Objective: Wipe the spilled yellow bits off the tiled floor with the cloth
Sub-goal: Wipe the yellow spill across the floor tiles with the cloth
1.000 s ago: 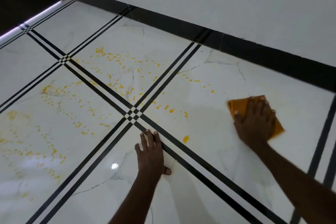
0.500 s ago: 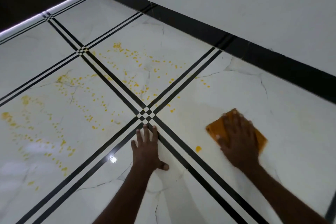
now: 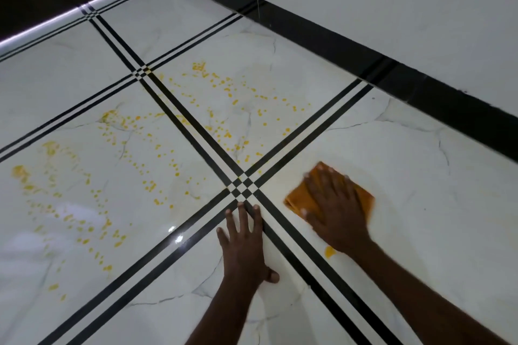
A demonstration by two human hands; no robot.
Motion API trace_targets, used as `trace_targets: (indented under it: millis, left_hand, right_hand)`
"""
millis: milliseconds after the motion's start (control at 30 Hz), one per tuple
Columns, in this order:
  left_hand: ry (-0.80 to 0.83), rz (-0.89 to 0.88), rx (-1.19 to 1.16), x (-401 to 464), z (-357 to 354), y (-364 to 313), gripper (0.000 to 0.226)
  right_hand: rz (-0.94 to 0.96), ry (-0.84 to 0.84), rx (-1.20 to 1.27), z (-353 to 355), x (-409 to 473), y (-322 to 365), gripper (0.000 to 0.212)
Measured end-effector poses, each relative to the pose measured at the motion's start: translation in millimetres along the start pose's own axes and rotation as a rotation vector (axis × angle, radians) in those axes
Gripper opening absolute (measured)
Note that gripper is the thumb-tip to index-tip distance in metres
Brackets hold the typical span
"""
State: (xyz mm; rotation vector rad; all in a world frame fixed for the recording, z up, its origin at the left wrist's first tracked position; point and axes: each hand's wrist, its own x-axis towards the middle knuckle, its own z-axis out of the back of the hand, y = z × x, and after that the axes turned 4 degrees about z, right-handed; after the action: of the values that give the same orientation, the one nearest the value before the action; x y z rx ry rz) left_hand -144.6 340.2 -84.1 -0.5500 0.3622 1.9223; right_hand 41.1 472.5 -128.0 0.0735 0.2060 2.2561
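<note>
Head view: the orange cloth (image 3: 297,200) is pressed flat to the tiled floor (image 3: 420,204) under the spread right hand (image 3: 337,211); nothing is pinched. The left hand (image 3: 244,246) is laid flat, fingers splayed, holding nothing. Yellow bits (image 3: 168,154) are scattered left of both hands; one blob (image 3: 330,251) lies at the right wrist. Bare tile is seen rightward up to the black skirting (image 3: 420,87).
</note>
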Motion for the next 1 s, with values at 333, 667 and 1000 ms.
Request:
trace_targets:
  millis: [333, 667, 1000]
  left_hand:
    - [0.039, 0.009, -0.002, 1, 2, -2, 0.148]
    - [0.025, 0.009, -0.018, -1, 3, 0, 0.150]
    - [-0.035, -0.025, -0.091, 1, -6, 12, 0.151]
  right_hand:
    - [-0.290, -0.060, -0.001, 9, 150, -29, 0.084]
    - [-0.263, -0.033, -0.038, 14, -34, -80, 0.078]
    - [-0.107, -0.036, -0.001, -9, -62, 30, 0.079]
